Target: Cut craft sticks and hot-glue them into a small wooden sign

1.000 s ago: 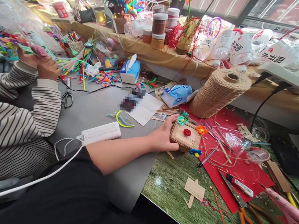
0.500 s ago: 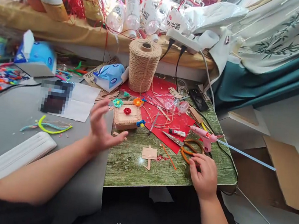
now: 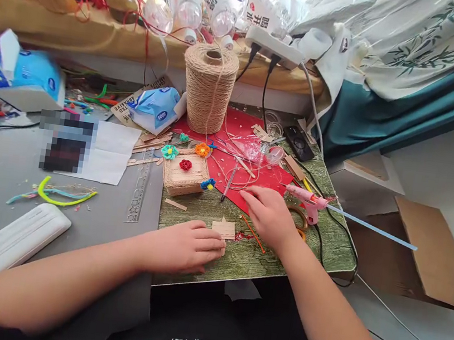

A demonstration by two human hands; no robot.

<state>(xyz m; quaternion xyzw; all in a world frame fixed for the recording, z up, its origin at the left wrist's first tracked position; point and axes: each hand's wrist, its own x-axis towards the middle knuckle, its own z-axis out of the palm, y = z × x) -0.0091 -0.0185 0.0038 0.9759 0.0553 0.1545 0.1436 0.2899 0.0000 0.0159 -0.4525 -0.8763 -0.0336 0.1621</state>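
Note:
My left hand lies palm down near the front of the green wood-grain board, its fingers stretched over the lower part of a small sign made of wooden sticks. Over the lower edge of the red sheet is my right hand, fingers extended to the left, with nothing visible in them. It hides most of the scissors; their brown handle shows behind it. A twine-wrapped box with a red flower on its lid stands beyond my left hand. An orange stick lies between the hands.
A large twine spool stands behind the box. At the right rests a pink glue gun with a long glue stick. A pen, clear ruler, tissue pack and white power strip are around.
My left hand has come down and right onto the stick sign. My right hand has left the scissors handle and moved left and forward, covering the small white tube. The view has shifted slightly.

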